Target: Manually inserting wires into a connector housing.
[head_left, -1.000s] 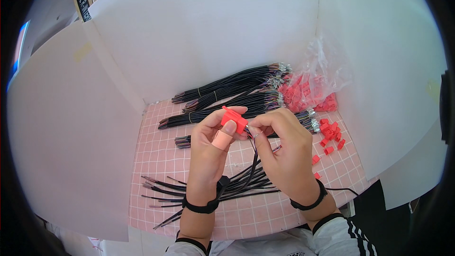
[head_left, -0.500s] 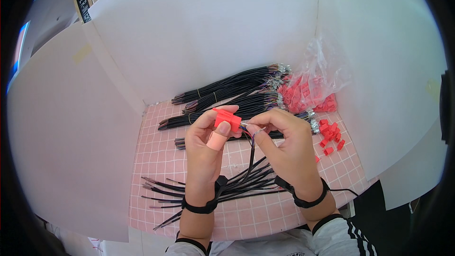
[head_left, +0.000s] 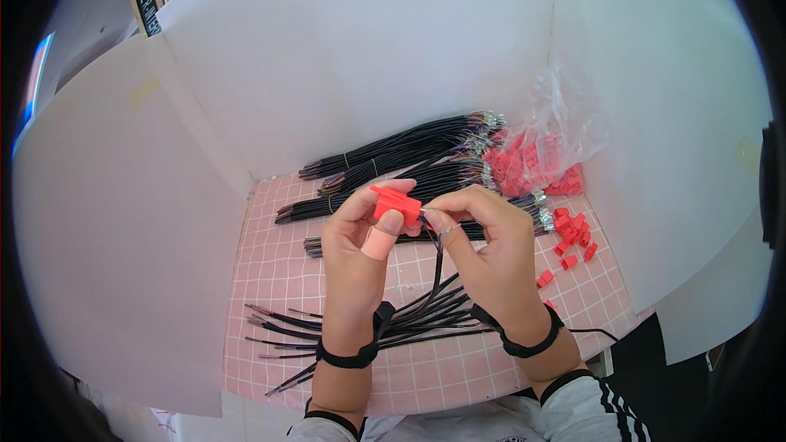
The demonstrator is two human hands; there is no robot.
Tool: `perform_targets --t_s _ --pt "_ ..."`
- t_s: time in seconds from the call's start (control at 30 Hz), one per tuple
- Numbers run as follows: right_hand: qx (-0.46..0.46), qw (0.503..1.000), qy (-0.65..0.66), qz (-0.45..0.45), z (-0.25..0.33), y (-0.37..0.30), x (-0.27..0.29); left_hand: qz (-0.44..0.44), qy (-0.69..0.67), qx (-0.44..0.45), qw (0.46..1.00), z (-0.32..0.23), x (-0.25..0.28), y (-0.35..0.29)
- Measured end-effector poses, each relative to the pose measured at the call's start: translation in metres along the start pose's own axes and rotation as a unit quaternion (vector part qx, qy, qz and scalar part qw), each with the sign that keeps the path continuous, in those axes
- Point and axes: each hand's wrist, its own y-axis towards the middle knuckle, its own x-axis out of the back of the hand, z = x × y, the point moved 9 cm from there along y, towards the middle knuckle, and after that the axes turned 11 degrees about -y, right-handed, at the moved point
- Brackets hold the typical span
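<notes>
Between the thumb and fingers of my left hand (head_left: 358, 237) is a red plastic connector housing (head_left: 398, 207), held up above the table. A tan wrap covers part of that thumb. My right hand (head_left: 490, 237) pinches a thin wire (head_left: 425, 210) at the housing's right side; its tip meets the housing, but how far it goes in I cannot tell. Other coloured wires run from there into a black cable (head_left: 438, 266) that hangs down between my hands. Below it, several loose black cables (head_left: 409, 328) lie across the table under my wrists.
Bundles of black cables (head_left: 401, 141) with metal terminals at their right ends lie at the back. A clear plastic bag (head_left: 565, 119) of red housings stands at the back right, with loose red housings (head_left: 573, 233) before it. White panels (head_left: 368, 49) enclose the pink checked table (head_left: 278, 278).
Both hands stay nearly in place. The housing has turned slightly and shifted a little right, and my right fingers sit close against its wire side.
</notes>
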Motion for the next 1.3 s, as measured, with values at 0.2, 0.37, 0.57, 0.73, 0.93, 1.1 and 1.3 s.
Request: perform_targets --t_s 0.2,0.37,0.57,0.73,0.93,1.1,1.3 --pt "-0.028 0.988 0.151 -0.025 -0.006 0.002 0.002 -0.045 -0.029 -0.016 0.998 -0.005 0.011 0.003" --pt "-0.016 0.989 0.149 0.011 -0.012 0.003 -0.002 -0.036 -0.028 -0.003 0.999 -0.005 0.007 0.002" --pt "-0.047 0.981 0.186 0.020 -0.015 0.001 -0.002 -0.021 -0.034 0.005 0.999 0.000 0.005 0.003" --pt "-0.122 0.956 0.266 0.025 -0.021 0.001 -0.006 -0.020 -0.042 0.004 0.999 0.000 0.005 0.002" --pt "-0.156 0.942 0.296 0.034 -0.026 0.001 -0.006 -0.016 -0.053 0.003 0.998 0.001 0.005 0.002" --pt "-0.167 0.923 0.346 0.026 -0.032 0.000 -0.006 -0.001 -0.062 -0.004 0.998 0.000 0.004 0.001" --pt "-0.007 0.996 -0.087 -0.013 0.002 0.001 0.017 0.044 -0.051 -0.004 0.998 0.000 0.000 0.002"
